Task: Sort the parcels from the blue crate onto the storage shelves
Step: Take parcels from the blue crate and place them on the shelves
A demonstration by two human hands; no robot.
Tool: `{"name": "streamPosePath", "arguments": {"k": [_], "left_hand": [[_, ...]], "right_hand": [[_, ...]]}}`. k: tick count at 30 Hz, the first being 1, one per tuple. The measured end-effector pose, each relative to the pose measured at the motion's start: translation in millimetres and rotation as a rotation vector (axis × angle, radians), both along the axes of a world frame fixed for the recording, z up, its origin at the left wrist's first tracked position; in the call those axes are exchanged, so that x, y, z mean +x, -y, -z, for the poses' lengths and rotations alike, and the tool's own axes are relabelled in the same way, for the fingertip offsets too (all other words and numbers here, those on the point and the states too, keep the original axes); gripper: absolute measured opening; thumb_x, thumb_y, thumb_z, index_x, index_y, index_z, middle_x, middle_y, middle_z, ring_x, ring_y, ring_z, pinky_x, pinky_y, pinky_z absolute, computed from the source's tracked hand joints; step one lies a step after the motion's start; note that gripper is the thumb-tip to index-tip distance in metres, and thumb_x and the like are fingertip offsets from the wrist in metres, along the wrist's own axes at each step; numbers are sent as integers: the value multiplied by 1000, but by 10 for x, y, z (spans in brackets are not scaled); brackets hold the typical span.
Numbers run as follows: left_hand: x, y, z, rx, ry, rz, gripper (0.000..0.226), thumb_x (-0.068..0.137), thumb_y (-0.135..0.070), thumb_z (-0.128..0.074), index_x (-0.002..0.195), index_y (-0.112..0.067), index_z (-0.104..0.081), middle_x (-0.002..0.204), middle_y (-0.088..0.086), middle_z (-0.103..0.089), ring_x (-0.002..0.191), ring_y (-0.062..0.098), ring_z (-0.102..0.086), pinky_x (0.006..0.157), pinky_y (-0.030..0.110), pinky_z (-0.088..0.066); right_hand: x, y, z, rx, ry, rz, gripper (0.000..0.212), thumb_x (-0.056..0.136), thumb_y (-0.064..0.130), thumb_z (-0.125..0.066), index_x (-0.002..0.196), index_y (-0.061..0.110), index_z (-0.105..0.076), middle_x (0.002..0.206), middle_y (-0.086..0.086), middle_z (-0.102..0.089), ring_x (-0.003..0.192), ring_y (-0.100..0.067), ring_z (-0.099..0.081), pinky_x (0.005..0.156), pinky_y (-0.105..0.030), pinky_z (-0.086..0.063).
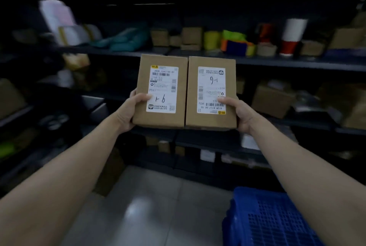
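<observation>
While both bare arms stretch forward, the left hand [129, 110] grips the left cardboard parcel [179, 95] at its lower left edge. The thumb lies across the front face, and its tip touches the white shipping label [163, 87]. The right hand [240, 114] holds the right cardboard parcel [211, 121] the same way at its lower right edge, with its thumb resting on that parcel's label [211, 87]. The other fingers of both hands are hidden behind the boxes.

The two parcels are much alike in size. They are held upright in the air, side by side with their long inner edges touching and their labelled faces turned toward the camera. Each label carries barcodes and a handwritten mark in black. The print on the right label reads upside down, while the print on the left label reads upright.

Behind the parcels stand the dark storage shelves [277, 61]. Their boards hold blurred goods, among them brown cartons [273, 99], a teal bundle [126, 40], a yellow roll [212, 39] and a white-and-red cylinder [292, 35].

The blue crate [265, 222], made of perforated plastic, sits on the grey tiled floor [148, 206] at the lower right, just under the right forearm. What it holds cannot be made out.
</observation>
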State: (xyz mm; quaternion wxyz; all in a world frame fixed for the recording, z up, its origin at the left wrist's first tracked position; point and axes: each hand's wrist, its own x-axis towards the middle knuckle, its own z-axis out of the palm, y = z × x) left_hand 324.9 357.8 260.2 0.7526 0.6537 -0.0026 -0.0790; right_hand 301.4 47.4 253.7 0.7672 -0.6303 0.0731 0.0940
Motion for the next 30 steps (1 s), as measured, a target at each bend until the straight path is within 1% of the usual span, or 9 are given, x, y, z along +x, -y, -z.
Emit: {"name": "streamPosePath", "arguments": {"k": [5, 9, 12, 15, 17, 21, 24, 26, 30], "left_hand": [[-600, -1282, -105, -39, 33, -269, 65, 71, -29, -66, 130, -22, -41, 117, 11, -67, 89, 24, -69, 69, 37, -59], [-1217, -2312, -110, -70, 33, -459, 71, 72, -32, -69, 136, -23, -40, 118, 12, -68, 104, 32, -66, 85, 49, -55], [-1709, -3016, -128, -62, 44, -566, 74, 70, -34, -70, 136, -21, -40, 119, 11, -67, 101, 30, -67, 70, 44, -58], [-2127, -3640, -141, -50, 40, -642, 79, 67, -39, -72, 136, -21, -40, 121, 11, -66, 105, 32, -65, 69, 41, -57], [-2344, -4023, -133, -44, 27, -697, 84, 63, -43, -74, 137, -21, -41, 121, 11, -66, 110, 34, -63, 72, 41, -56], [-2744, -4688, -126, -71, 22, -777, 90, 58, -46, -78, 137, -24, -41, 121, 10, -66, 110, 34, -63, 76, 44, -55], [-3058, -5148, -128, -54, 50, -852, 86, 58, -44, -77, 135, -27, -41, 117, 9, -69, 103, 32, -66, 73, 43, -55], [-3278, -5434, -145, -47, 62, -876, 86, 60, -44, -77, 136, -27, -40, 118, 10, -68, 106, 34, -65, 78, 46, -55], [-3734, -5956, -197, -51, 87, -987, 87, 59, -42, -77, 136, -25, -39, 117, 10, -68, 107, 33, -64, 75, 43, -57]], "right_hand": [[275, -1313, -194, -9, 49, -314, 83, 64, 31, -78, 139, 19, -45, 113, -7, -72, 95, -23, -72, 66, -33, -59], [315, -2484, -318, -21, 62, -532, 81, 67, 30, -79, 138, 18, -43, 113, -8, -72, 96, -24, -72, 65, -33, -59], [186, -3354, -378, -41, 78, -656, 63, 81, 25, -73, 135, 22, -40, 114, -9, -71, 92, -25, -72, 65, -35, -61], [39, -4122, -424, -45, 110, -754, 59, 84, 23, -70, 134, 23, -39, 117, -11, -68, 103, -29, -68, 83, -42, -58], [-37, -4581, -459, -38, 111, -808, 60, 82, 23, -71, 133, 23, -41, 116, -12, -69, 106, -32, -66, 89, -47, -55], [-178, -5480, -514, -30, 114, -880, 75, 74, 24, -78, 137, 24, -36, 112, -13, -71, 100, -32, -69, 81, -46, -58], [-329, -6126, -506, -38, 138, -916, 78, 74, 25, -78, 139, 25, -35, 109, -10, -72, 98, -30, -70, 85, -47, -57], [-441, -6540, -493, -35, 145, -947, 78, 75, 24, -78, 140, 24, -34, 109, -11, -72, 98, -30, -70, 87, -49, -56], [-674, -7312, -499, -12, 144, -1010, 80, 73, 26, -78, 140, 24, -34, 106, -10, -73, 95, -30, -71, 81, -46, -57]]}}
